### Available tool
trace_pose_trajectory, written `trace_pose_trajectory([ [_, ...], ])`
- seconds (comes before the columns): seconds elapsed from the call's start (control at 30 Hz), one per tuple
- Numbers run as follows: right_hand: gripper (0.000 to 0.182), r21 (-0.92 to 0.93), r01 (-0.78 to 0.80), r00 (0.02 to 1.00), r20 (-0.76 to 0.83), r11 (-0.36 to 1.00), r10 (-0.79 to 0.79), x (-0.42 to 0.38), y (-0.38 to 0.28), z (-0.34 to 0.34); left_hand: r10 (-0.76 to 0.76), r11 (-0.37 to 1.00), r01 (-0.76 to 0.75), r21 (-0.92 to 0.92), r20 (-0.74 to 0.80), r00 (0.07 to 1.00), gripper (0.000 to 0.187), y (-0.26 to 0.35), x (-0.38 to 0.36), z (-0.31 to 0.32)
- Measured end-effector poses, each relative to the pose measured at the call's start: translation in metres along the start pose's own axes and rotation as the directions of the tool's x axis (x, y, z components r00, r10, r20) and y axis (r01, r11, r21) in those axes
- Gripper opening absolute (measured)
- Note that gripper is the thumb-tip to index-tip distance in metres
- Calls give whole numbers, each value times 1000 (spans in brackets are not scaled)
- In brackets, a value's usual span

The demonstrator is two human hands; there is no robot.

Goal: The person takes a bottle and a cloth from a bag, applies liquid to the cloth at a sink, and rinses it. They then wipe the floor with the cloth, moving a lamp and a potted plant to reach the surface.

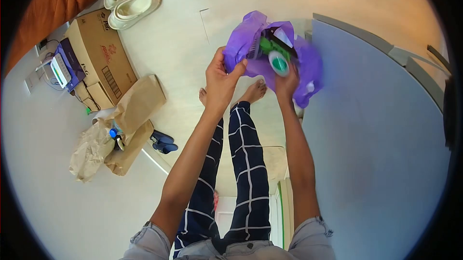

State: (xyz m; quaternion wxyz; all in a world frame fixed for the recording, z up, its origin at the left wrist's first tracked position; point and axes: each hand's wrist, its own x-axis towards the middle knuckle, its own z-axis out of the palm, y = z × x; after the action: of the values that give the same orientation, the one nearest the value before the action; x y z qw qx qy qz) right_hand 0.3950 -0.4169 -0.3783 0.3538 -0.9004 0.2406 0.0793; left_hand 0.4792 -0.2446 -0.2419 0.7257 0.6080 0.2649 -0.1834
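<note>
A purple plastic bag (308, 62) hangs open between my two hands, above the floor and in front of my feet. My left hand (223, 78) pinches the bag's left rim between thumb and fingers. At the bag's mouth my right hand (287, 80) is closed around a white item with a green oval face (279, 63), slightly blurred. Beside it, inside the bag, are a bright green object (271, 46), a dark comb-like piece (254, 48) and a black-edged item with a pale face (283, 37). The bag's lower contents are hidden.
Cardboard boxes (103, 57) with a white router (61, 70) stand at the left, near crumpled brown paper bags (137, 101). Pale shoes (135, 10) lie at the upper left, dark slippers (164, 142) below. A large bluish-grey panel (371, 130) fills the right side.
</note>
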Motion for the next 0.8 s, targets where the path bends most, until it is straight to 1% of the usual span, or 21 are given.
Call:
trace_pose_trajectory([
  [0.03,34,103,-17,999,-29,994,20,-21,-5,-17,-9,1000,9,12,7,1000,24,-1,0,-2],
  [0.07,36,206,-27,997,-59,978,40,-42,-10,-34,-21,995,19,96,13,1000,35,-5,-1,-4],
  [0.1,35,324,48,987,-161,945,5,-61,-30,-58,14,975,-9,223,-18,1000,42,0,-5,-1],
  [0.17,28,211,168,977,-166,963,-134,-88,-84,-109,94,880,-54,473,-61,994,56,10,-22,2],
  [0.2,27,202,151,983,-131,968,-126,-107,-99,-127,213,763,-163,625,-5,977,84,15,-34,-1],
  [0.23,26,191,134,988,-97,972,-117,-124,-114,-144,208,653,-237,720,130,969,94,22,-51,-8],
  [0.27,26,237,171,985,-65,956,-160,-139,-132,-162,184,529,-318,787,259,948,103,29,-69,-18],
  [0.3,26,282,207,978,-34,937,-206,-149,-150,-179,187,501,-496,709,471,862,107,37,-85,-31],
  [0.33,27,275,230,962,83,934,-261,-152,-172,-198,179,474,-651,592,659,730,112,45,-100,-42],
  [0.37,27,270,250,930,200,930,-308,-155,-190,-213,132,506,-648,569,692,710,110,51,-117,-47],
  [0.4,31,353,263,886,281,898,-370,-163,-204,-219,75,489,-665,564,733,676,91,63,-126,-48],
  [0.43,35,436,266,829,351,860,-435,-167,-213,-223,-17,471,-697,541,796,606,75,80,-134,-50],
  [0.5,42,577,137,708,512,805,-487,-156,-220,-223,-68,754,-516,407,829,556,51,77,-146,-71],
  [0.53,46,629,59,631,578,775,-517,-146,-220,-220,-53,753,-486,445,776,628,45,76,-151,-77],
  [0.6,55,705,-198,434,687,681,-584,-114,-196,-209,-34,753,-408,517,649,760,34,76,-160,-90],
  [0.63,51,506,-622,469,852,597,-233,-110,-174,-206,-17,741,-386,549,590,807,32,76,-166,-97],
  [0.67,43,580,-497,672,728,645,-136,-87,-160,-176,4,729,-364,580,527,850,29,74,-171,-105],
  [0.7,37,586,-365,831,555,723,-30,-64,-145,-146,25,718,-335,610,459,888,27,73,-176,-113],
  [0.73,40,514,-457,840,517,726,163,-52,-123,-115,35,720,-303,624,404,914,24,74,-183,-121],
  [0.77,45,430,-441,863,443,788,242,-42,-95,-86,39,726,-284,627,374,927,24,77,-191,-128],
  [0.8,46,266,-415,891,311,870,330,-28,-80,-71,43,730,-264,630,343,938,23,81,-201,-135],
])
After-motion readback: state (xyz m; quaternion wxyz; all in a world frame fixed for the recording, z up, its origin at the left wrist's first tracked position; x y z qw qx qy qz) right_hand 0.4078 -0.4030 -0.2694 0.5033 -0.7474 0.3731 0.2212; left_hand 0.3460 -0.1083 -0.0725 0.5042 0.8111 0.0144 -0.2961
